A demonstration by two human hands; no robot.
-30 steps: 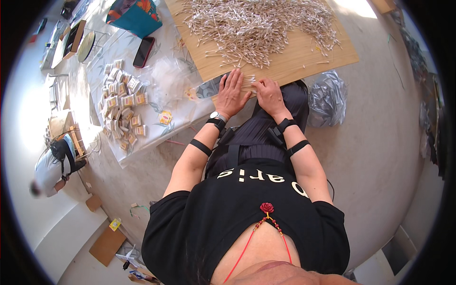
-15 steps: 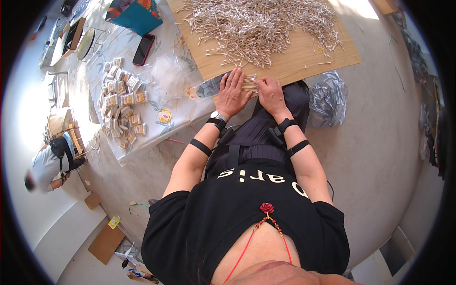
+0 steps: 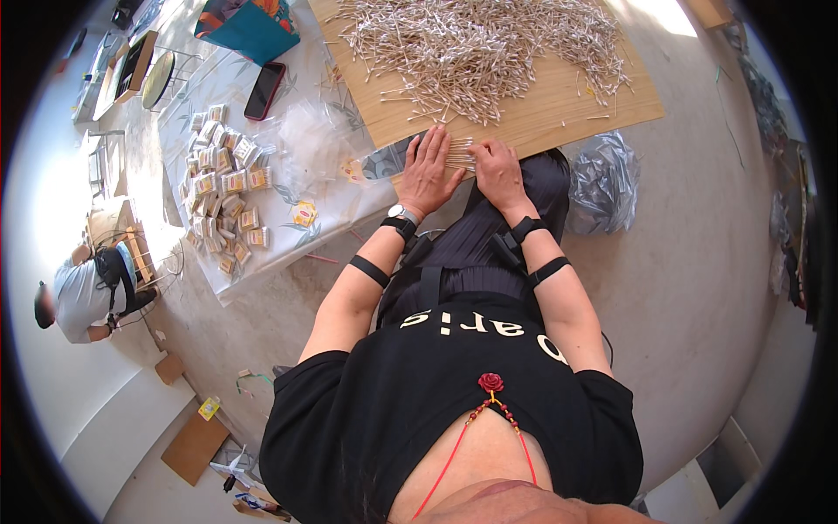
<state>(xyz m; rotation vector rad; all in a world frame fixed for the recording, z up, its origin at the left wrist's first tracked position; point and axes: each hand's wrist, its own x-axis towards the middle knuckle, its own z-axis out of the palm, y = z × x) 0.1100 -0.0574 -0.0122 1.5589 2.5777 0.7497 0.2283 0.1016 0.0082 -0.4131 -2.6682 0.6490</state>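
A small row of cotton swabs [image 3: 458, 152] lies side by side at the near edge of a wooden board [image 3: 559, 122], between my two hands. My left hand [image 3: 424, 182] rests flat at the left end of the row, fingers stretched out and thumb apart. My right hand [image 3: 500, 181] is closed at the row's right end, its bent fingertips pressed together against the swab ends. How many swabs its fingers grip is hidden. Beyond my hands a large loose heap of cotton swabs [image 3: 480, 57] covers the far part of the board.
To the left, a cloth-covered table [image 3: 288, 244] bears a pile of small packed boxes [image 3: 223, 183], clear plastic bags [image 3: 314, 135], a phone [image 3: 264, 91] and a teal bag [image 3: 249, 31]. A grey plastic sack [image 3: 604, 183] stands right of my lap. Another person [image 3: 87, 293] bends over at far left.
My hands and the row of swabs have hardly moved. The other person at far left has shifted, with the head and upper body raised a little higher in the picture.
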